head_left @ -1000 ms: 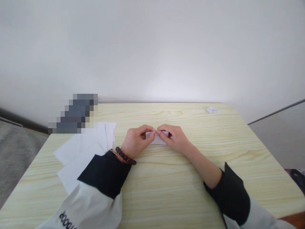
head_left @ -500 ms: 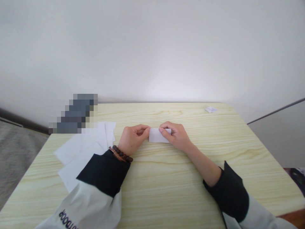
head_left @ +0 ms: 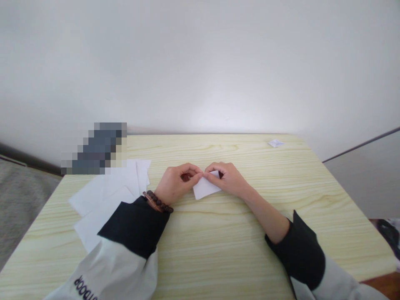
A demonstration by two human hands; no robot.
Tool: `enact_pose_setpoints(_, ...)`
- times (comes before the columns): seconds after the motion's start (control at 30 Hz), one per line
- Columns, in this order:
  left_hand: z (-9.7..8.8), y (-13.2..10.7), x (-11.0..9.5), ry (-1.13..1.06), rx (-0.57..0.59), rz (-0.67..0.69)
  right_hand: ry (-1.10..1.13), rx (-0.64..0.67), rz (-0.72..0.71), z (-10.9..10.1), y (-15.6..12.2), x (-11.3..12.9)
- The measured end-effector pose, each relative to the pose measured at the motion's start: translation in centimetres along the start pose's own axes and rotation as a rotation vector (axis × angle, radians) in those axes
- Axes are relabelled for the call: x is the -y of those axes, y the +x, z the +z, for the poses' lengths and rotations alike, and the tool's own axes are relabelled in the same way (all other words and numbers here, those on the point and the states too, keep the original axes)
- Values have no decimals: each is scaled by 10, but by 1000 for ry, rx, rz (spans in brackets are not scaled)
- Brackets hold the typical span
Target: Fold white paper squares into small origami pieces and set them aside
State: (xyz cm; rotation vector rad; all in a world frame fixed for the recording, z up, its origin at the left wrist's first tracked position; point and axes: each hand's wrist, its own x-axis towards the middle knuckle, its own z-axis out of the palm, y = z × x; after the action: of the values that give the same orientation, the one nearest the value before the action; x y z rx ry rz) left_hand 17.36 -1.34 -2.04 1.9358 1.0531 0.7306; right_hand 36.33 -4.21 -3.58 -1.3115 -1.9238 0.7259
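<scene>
A small folded white paper (head_left: 204, 188) lies tilted on the light wooden table (head_left: 218, 241), near its middle. My left hand (head_left: 175, 184) is curled, its fingertips pinching the paper's upper left corner. My right hand (head_left: 228, 179) is also closed, with finger and thumb pinched on the paper's top edge and the palm covering its right part. The fingertips of both hands meet above the paper. A bead bracelet (head_left: 158, 202) sits on my left wrist.
Several loose white sheets (head_left: 106, 196) lie overlapped at the table's left, partly under my left sleeve. A blurred dark object (head_left: 96, 148) stands at the back left corner. A small folded paper piece (head_left: 276, 143) rests at the far right edge. A white wall rises behind the table.
The paper lay flat and level half a second ago; now it is turned at an angle, its left corner lower, and both hands' fingertips have come together over it again.
</scene>
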Motion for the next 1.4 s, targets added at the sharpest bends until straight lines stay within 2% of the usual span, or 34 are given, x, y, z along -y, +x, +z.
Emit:
enact_pose_setpoints(0.37,1,4,16,350,-116,158,-51,-227,153,4,0,-10)
enact_pose_setpoints(0.53,2,3,21,470,-107,330,-212,-263,60,9,-5,-10)
enact_pose_setpoints(0.63,4,-2,20,593,-87,385,-255,-276,-31,12,-7,-10)
enact_pose_setpoints(0.77,6,-10,18,701,-74,389,-298,-210,-139,8,-13,-12)
enact_pose_setpoints(0.87,6,-13,19,678,-51,399,-285,-117,-227,2,-18,-15)
enact_pose_setpoints(0.93,6,-13,21,632,-26,411,-278,-102,-255,-1,-21,-15)
enact_pose_setpoints(1.13,5,-13,22,596,6,405,-314,-130,-279,-2,-22,-13)
enact_pose_setpoints(1.4,1,-13,20,667,-2,405,-339,17,-346,-7,-18,-12)
